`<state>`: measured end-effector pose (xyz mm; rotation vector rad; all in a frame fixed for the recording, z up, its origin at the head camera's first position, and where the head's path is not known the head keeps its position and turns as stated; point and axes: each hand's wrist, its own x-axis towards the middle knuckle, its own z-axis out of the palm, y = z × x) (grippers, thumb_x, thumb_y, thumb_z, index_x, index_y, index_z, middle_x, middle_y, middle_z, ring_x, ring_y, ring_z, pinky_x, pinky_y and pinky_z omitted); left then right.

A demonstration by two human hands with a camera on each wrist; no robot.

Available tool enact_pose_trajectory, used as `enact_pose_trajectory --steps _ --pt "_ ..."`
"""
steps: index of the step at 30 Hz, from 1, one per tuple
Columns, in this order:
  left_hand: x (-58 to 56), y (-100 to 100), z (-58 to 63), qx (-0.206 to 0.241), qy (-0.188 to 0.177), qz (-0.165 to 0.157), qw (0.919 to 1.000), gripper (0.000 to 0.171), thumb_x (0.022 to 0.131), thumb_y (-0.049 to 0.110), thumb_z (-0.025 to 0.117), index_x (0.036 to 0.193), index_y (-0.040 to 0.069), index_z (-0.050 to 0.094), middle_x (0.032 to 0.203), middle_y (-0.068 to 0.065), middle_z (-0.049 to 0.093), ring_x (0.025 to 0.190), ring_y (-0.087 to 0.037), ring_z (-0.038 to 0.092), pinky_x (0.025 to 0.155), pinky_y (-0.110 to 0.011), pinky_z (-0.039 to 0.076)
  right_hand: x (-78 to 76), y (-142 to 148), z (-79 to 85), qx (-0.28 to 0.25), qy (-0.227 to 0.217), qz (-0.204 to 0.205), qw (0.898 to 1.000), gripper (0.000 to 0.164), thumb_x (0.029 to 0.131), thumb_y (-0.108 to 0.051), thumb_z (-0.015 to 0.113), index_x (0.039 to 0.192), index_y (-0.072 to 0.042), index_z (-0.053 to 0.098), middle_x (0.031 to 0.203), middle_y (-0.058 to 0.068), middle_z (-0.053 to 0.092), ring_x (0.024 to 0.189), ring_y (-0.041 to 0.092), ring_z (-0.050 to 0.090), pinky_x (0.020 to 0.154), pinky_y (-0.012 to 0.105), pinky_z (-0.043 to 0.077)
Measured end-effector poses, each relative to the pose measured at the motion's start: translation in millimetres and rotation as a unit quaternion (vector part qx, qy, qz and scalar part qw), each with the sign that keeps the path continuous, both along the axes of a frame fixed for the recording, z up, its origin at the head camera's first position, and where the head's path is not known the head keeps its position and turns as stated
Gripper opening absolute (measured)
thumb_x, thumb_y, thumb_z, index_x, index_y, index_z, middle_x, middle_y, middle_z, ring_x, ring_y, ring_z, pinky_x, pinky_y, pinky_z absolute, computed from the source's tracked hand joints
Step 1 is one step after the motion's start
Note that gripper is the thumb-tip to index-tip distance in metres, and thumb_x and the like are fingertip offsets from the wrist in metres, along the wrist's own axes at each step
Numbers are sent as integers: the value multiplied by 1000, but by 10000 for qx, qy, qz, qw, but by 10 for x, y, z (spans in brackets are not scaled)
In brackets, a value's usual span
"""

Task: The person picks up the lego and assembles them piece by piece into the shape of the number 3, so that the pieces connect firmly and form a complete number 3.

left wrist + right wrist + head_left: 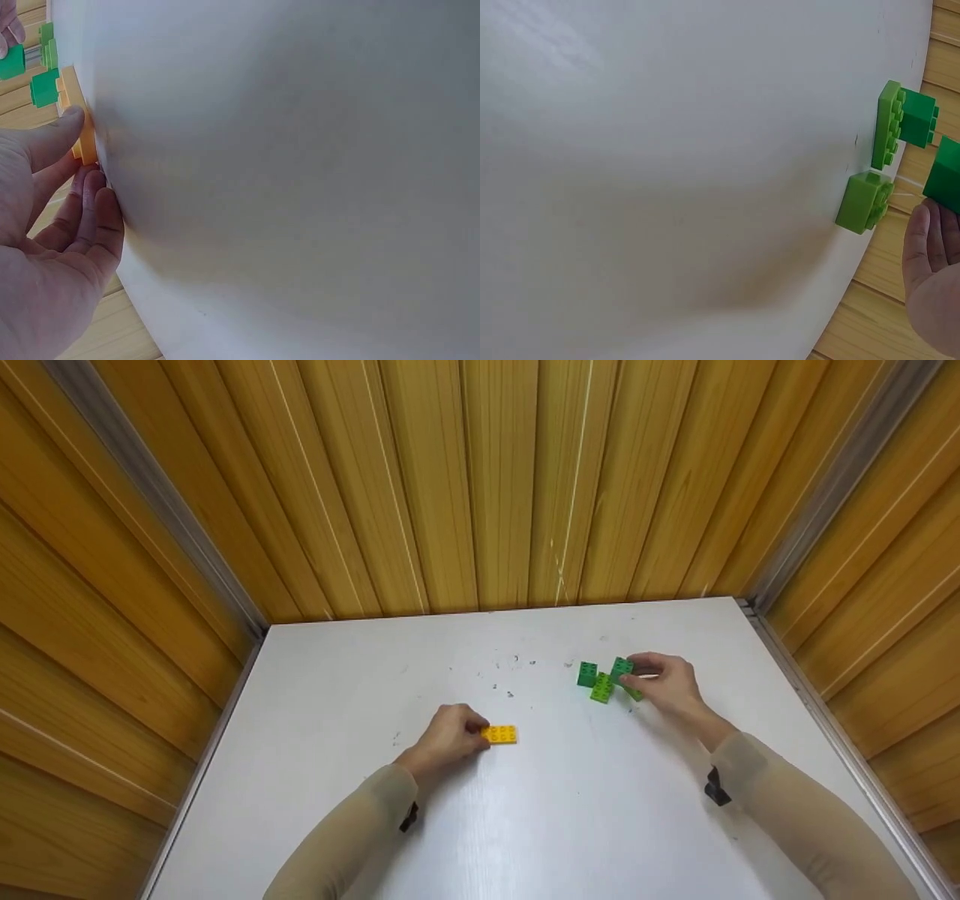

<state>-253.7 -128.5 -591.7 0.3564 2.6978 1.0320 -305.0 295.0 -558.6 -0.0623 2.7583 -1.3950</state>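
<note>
At the centre of the table, my left hand [450, 733] pinches a flat yellow toy building brick [503, 734] by its left end, its studs facing up. The left wrist view shows the thumb along one side of this yellow brick [88, 139], close over the white surface. Farther right, my right hand [670, 684] holds a dark green brick [621, 668] between thumb and fingers, raised above the other green bricks. Beneath it sits a light green brick [859, 201], mostly covered by that hand in the head view.
Left of the right hand, a flat light green brick [601, 688] lies against a second dark green brick [587, 674]. All rest on a white table [337, 682] with small dark marks. Wood-patterned panels [495, 487] wall in its back and sides.
</note>
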Motion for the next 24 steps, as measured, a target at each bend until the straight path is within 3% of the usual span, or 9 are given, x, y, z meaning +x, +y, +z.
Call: enact_pose_trajectory --steps 10,24 --pt "-4 -20 -4 28 279 -204 9994 35 93 12 88 126 2 85 117 -11 80 104 -19 69 98 -42 64 31 -155 24 -166 390 331 9986 45 101 -18 84 142 -1 74 137 23 79 127 39 75 89 7 56" --pt "-3 -3 12 -30 148 -102 9998 34 95 15 88 127 4 85 115 -8 78 100 -17 64 97 -40 61 58 -325 76 -256 443 582 9970 43 99 -17 87 139 -4 77 135 20 81 125 38 78 90 7 56"
